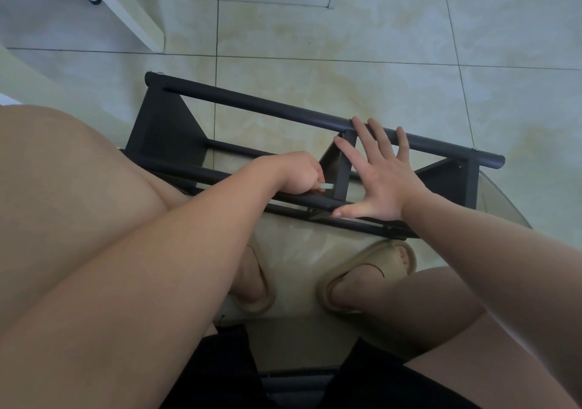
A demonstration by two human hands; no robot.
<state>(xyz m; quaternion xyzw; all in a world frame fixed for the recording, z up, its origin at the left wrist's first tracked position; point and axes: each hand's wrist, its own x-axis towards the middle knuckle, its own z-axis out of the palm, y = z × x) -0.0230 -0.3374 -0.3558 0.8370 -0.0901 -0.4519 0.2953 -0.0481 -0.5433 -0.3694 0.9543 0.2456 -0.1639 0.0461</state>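
Black metal rack [283,111] lies on the tiled floor [378,46], just ahead of the sandals [368,270]. Left hand [299,172]: fingers curled, pinching a small white piece [327,186] at the near bar, beside the middle upright. Right hand [381,178]: fingers straight, spread; fingertips on far bar, thumb on near bar.

I wear black shorts [217,374], dark fabric across the bottom centre of the frame. On my feet, in the lower middle, are thick tan slide sandals: the left sandal [266,298] and the right sandal [374,252], which has one wide strap and an open toe. My left hand [299,172], right hand [382,177] and both forearms are bare.
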